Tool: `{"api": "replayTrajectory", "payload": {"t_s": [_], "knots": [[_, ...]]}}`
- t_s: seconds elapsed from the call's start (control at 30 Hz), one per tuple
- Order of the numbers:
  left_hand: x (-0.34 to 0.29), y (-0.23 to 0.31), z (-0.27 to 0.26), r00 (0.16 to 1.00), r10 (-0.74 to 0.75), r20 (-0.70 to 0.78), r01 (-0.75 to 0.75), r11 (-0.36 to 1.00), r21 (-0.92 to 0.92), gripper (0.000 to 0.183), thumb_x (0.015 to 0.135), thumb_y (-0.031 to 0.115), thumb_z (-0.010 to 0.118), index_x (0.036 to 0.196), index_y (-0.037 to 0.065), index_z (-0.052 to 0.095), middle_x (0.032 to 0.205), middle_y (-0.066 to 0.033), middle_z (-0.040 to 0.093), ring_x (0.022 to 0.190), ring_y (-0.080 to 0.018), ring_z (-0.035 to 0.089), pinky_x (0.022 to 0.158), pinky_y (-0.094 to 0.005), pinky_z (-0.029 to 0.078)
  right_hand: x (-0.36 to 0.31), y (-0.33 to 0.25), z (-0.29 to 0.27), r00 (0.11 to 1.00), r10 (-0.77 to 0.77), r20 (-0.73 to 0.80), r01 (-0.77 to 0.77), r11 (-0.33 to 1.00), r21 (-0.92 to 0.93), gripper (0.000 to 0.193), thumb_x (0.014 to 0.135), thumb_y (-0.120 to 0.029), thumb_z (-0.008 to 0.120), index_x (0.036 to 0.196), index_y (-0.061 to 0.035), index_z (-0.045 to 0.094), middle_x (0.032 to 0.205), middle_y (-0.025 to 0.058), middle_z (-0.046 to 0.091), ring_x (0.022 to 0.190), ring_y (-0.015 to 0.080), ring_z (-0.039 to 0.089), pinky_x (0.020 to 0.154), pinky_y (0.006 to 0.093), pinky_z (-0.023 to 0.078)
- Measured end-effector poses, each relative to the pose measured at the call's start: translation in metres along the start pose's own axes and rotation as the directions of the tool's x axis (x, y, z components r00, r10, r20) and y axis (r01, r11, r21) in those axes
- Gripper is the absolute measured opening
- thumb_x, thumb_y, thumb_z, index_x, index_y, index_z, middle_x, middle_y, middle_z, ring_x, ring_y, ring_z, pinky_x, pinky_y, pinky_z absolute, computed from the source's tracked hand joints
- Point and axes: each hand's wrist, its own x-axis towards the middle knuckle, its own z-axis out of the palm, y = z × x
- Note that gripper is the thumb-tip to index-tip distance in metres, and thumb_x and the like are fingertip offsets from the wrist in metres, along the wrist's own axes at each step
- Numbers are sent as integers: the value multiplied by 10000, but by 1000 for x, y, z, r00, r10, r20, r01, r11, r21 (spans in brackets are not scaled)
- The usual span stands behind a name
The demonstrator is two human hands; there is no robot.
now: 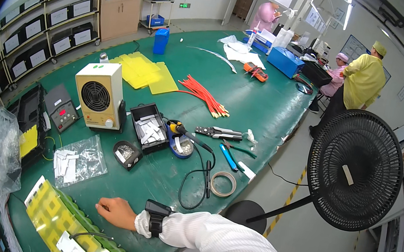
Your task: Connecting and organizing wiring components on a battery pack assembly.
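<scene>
My right hand rests on the green table with its fingers loosely curled; nothing shows in them. A black device is strapped at the wrist, over the white striped sleeve. Just left of the hand lies a yellow-and-green pack, its scalloped green side facing the hand. A small white module with a black cable sits on the pack. Beyond the hand lie a clear plastic bag with white pieces and a small black dish. My left hand is not in view.
A cream fan-like box, a black bin of white pieces and a soldering iron in its stand stand further back. Cutters, wire strippers, tape and red wires lie rightward. A black floor fan stands beside the table.
</scene>
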Motion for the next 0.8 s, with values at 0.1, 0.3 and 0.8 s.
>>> {"api": "replayTrajectory", "payload": {"t_s": [0.1,0.3,0.8], "knots": [[11,-8,4,998,-49,-37,50,998,25,349,945,320,519,852,0,622,692,-65,630,542,-137,543,511,-271,441,3,-3,-1,999,33,12,-33,998,48,260,880,-239,544,772,-5,570,611,154,557,544,327,531,537,406,410],[46,-37,19,986,-123,-116,132,989,71,343,942,308,526,913,-15,636,748,-70,655,592,-151,580,554,-280,462,4,0,-1,996,31,86,-47,982,185,272,892,-231,544,779,15,560,600,136,538,514,245,478,526,369,393],[91,-45,56,898,-269,-348,208,957,-202,277,931,279,517,860,24,599,727,-105,646,577,-194,574,508,-318,458,8,3,-5,988,28,153,-66,967,247,292,902,-239,539,794,31,555,622,136,544,531,210,469,539,358,394]]}}
